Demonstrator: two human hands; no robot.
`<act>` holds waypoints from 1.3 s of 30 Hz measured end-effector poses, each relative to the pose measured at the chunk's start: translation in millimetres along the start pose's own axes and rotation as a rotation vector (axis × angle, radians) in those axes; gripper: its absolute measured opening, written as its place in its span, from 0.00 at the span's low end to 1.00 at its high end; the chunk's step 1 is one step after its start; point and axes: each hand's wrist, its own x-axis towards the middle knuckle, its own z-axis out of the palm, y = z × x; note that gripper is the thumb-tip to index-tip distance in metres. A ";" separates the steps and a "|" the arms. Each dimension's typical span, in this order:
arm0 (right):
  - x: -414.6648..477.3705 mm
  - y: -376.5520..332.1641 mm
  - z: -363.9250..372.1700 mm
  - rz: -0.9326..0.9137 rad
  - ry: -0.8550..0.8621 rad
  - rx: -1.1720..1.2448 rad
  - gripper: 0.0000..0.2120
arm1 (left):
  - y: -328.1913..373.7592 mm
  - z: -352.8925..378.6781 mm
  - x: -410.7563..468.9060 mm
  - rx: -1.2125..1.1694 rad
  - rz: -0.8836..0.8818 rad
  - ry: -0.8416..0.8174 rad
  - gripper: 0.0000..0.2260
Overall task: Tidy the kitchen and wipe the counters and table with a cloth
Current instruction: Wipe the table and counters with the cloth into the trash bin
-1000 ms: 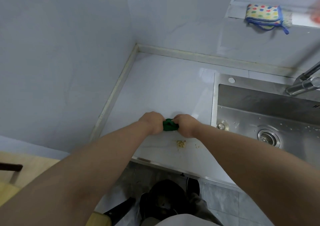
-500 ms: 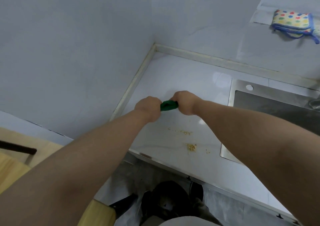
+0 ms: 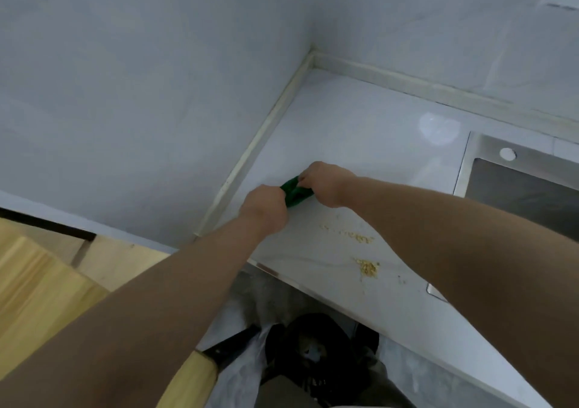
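A: So, how do your hands sit right now?

B: Both your arms reach forward over the table [image 3: 360,132]. Your left hand [image 3: 264,208] is a closed fist on the near end of the green cloth [image 3: 294,191], knuckles up. Your right hand [image 3: 326,182] is curled tight on the far end, wrist bent toward the corner. The two hands are nearly touching, with only a short bunch of cloth showing between them.

A: And the cloth itself?

B: It is wadded into a small roll, clamped at both ends, low over the white table near the left wall strip [image 3: 250,157]. Whether it touches the surface, you cannot tell from this view.

A: What has changed since half a second ago?

B: Your hands have kept the same grip, but they now lie closer to the left wall strip and the corner. The view has swung left, so the spotted cloth on the sill has dropped out of sight and less of the sink [image 3: 517,194] shows.

A: Anything else around?

B: A smear of yellowish crumbs [image 3: 351,235] lies just right of your left wrist, and a denser crumb pile [image 3: 368,268] sits near the table's front edge. Your right forearm covers part of the sink rim. A wooden surface [image 3: 40,276] lies at lower left, and your feet stand on the grey floor [image 3: 282,298] below.
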 end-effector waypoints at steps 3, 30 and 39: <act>-10.1 16.0 1.1 -0.051 -0.037 -0.039 0.19 | 20.7 12.5 -8.0 -0.099 0.012 -0.012 0.06; -165.3 68.4 59.2 0.247 -0.070 0.137 0.19 | 151.0 33.6 -60.2 -0.258 0.241 -0.231 0.05; -106.3 49.4 -10.1 0.186 0.080 0.217 0.22 | 90.1 -36.0 -37.8 -0.209 0.125 -0.055 0.11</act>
